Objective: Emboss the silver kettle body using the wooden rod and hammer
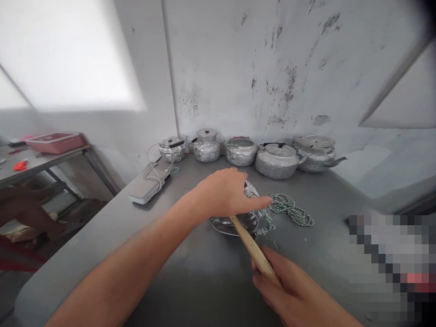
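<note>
My left hand (227,193) rests palm down on a small shiny metal pot (235,223) that lies on the grey table (170,254), fingers pointing right. My right hand (293,290) grips a wooden handle (254,247) that runs up and left toward the pot; the tool's head is hidden under my left hand. A green-and-white braided cord (291,210) lies coiled on the table just right of the pot, and part of it touches the pot's side.
Several hammered metal kettles (276,160) stand in a row against the stained wall. A white flat device with a cable (150,184) lies at the back left. A second table with a pink tray (56,141) is at far left. A blurred patch covers the lower right.
</note>
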### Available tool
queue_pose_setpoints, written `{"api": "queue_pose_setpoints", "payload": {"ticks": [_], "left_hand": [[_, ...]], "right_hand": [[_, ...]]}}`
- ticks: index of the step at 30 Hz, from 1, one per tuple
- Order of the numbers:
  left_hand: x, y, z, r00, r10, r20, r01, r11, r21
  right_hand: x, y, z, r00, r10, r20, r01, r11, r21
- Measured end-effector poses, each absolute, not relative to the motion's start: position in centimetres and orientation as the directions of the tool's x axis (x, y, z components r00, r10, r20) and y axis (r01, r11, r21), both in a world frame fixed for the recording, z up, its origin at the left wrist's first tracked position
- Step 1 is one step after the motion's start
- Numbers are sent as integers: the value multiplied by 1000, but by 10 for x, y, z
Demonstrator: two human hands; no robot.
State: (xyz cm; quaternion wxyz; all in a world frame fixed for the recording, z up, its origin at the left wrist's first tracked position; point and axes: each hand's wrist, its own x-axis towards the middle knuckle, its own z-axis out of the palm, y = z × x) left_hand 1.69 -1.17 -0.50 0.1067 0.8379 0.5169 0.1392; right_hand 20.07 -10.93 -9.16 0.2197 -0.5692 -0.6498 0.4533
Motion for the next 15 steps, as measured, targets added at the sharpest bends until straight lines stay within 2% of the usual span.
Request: {"api": "queue_pose_setpoints", "payload": {"ticks": [4,7,10,15], "left_hand": [[17,-12,-3,417,904,94,848,-424,318],[17,-11,-4,411,908,80,852,-414,321],[17,-10,-5,424,902,81,843,-426,329],[16,-11,-4,426,901,78,843,-427,327]], "right_hand": [[188,-106,-83,-248,802,-544,448,-402,-798],[185,-101,-78,-304,672,-675,379,-565,-733],[187,-98,-81,-371,619,-693,275,-639,-718],[194,-104,-99,-318,707,-632,260,-577,-775]]}}
